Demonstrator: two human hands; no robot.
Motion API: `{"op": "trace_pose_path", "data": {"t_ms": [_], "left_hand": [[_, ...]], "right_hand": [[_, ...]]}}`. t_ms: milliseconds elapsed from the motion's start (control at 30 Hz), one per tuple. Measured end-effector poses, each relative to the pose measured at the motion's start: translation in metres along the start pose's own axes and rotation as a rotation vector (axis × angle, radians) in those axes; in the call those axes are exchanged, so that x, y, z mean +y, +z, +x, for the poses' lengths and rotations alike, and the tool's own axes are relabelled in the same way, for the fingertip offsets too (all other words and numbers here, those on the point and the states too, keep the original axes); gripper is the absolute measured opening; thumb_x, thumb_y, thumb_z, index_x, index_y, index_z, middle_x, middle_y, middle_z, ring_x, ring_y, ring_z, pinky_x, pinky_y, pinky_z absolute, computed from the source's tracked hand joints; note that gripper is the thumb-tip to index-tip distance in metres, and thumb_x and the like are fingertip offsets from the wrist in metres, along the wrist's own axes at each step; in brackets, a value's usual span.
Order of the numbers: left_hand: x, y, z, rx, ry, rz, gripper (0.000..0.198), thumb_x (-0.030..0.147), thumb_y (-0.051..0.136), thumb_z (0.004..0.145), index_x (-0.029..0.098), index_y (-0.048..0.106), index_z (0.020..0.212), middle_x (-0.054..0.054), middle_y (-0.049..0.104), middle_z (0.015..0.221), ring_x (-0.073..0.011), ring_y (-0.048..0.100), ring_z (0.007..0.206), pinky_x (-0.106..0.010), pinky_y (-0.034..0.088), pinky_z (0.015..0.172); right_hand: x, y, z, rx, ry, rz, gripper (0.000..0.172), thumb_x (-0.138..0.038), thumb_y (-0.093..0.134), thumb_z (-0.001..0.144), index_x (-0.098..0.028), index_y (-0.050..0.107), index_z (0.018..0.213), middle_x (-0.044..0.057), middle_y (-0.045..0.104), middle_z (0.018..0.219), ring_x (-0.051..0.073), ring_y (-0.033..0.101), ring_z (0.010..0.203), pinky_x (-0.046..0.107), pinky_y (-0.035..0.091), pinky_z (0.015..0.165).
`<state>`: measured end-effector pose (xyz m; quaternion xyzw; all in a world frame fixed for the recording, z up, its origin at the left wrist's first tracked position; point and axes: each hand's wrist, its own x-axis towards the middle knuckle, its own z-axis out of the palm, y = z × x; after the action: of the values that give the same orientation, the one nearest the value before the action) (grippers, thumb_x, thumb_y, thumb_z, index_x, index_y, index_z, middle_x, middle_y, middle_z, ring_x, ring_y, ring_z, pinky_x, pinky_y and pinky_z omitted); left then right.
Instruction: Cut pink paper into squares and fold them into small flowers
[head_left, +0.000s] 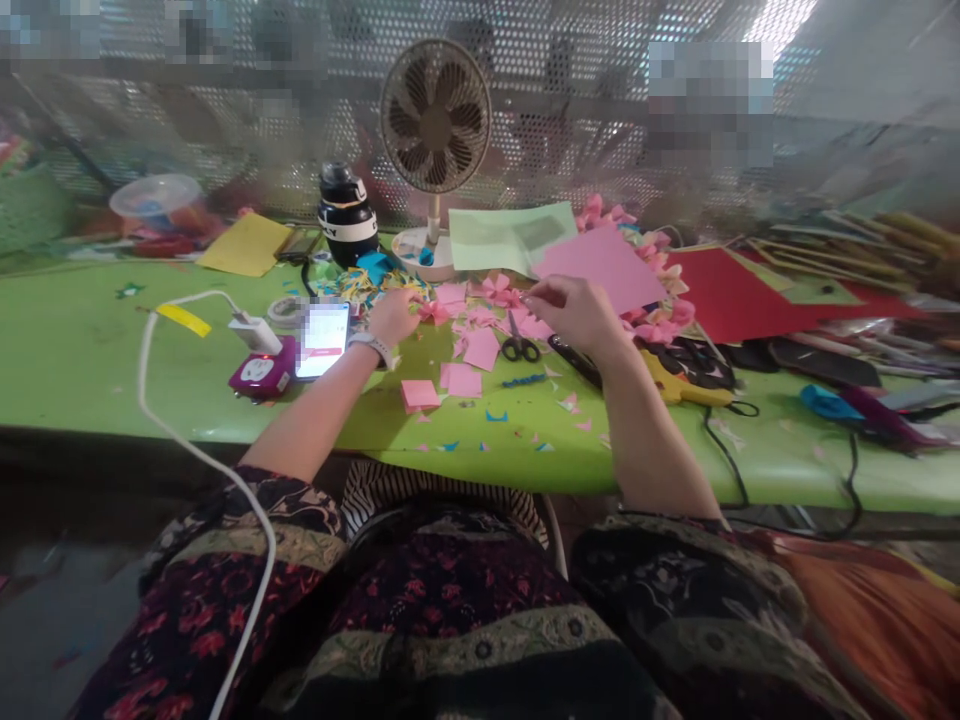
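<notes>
My left hand point(395, 318), with a light band at the wrist, has its fingers closed at the edge of a pink paper flower point(433, 313). To the right, the thumb and fingers of my right hand point(574, 308) come together in a pinch beside another pink paper flower point(498, 290); what is in that pinch is too small to make out. Between the hands lie loose pink paper pieces point(480, 349) and black-handled scissors point(520, 347). Nearer me are a stack of folded pink squares point(420, 396) and a flat pink square point(462, 380).
A phone point(324, 340), a purple socket block point(262, 370) and a white cable point(144, 370) lie left. Behind stand a black bottle point(349, 215) and a fan point(436, 118). On the right are a pink sheet point(604, 268), red paper point(724, 295) and a yellow-handled tool point(679, 383).
</notes>
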<state>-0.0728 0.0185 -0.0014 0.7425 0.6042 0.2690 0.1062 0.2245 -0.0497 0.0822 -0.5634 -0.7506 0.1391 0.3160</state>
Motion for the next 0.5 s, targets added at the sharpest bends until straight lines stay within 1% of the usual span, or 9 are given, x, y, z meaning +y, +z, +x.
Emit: {"op": "trace_pose_path", "data": {"t_ms": [167,267,333,400,500], "left_hand": [[0.003,0.012,0.005,-0.014,-0.031,0.041,0.014,0.02,0.068,0.085,0.019,0.072,0.099,-0.012,0.071,0.115,-0.0259,0.067,0.099,-0.035,0.052,0.089],[0.001,0.016,0.005,-0.019,-0.006,0.029,0.01,0.02,0.068,0.085,0.02,0.071,0.094,-0.012,0.073,0.111,-0.0268,0.067,0.101,-0.036,0.052,0.09],[0.0,0.018,0.006,-0.013,0.01,0.009,0.009,0.018,0.066,0.085,0.02,0.071,0.092,-0.011,0.075,0.109,-0.0274,0.067,0.102,-0.036,0.052,0.09],[-0.001,0.019,0.007,-0.009,0.006,-0.026,0.009,0.017,0.066,0.086,0.019,0.07,0.094,-0.011,0.076,0.108,-0.0269,0.069,0.101,-0.036,0.052,0.089],[-0.005,0.02,0.009,0.019,-0.018,-0.089,0.014,0.019,0.068,0.085,0.019,0.069,0.099,-0.01,0.076,0.109,-0.0255,0.069,0.1,-0.035,0.053,0.09]], "right_hand": [[0.002,-0.008,-0.009,-0.042,-0.009,0.013,0.027,-0.041,0.067,0.088,-0.016,0.075,0.095,0.006,0.071,0.083,0.02,0.06,0.078,0.034,0.045,0.074],[0.008,-0.017,-0.022,-0.02,-0.015,-0.033,0.027,-0.041,0.066,0.088,-0.017,0.076,0.094,0.006,0.071,0.08,0.02,0.061,0.076,0.033,0.045,0.073],[0.018,-0.027,-0.033,0.005,0.01,-0.045,0.027,-0.041,0.065,0.088,-0.018,0.076,0.095,0.006,0.072,0.081,0.02,0.062,0.076,0.034,0.046,0.073],[0.034,-0.041,-0.047,0.044,0.067,-0.071,0.026,-0.041,0.064,0.088,-0.019,0.076,0.096,0.007,0.074,0.085,0.021,0.064,0.078,0.034,0.048,0.074],[0.063,-0.067,-0.071,0.152,0.228,-0.214,0.024,-0.036,0.063,0.089,-0.02,0.076,0.1,0.008,0.077,0.092,0.023,0.068,0.082,0.036,0.05,0.08]]}}
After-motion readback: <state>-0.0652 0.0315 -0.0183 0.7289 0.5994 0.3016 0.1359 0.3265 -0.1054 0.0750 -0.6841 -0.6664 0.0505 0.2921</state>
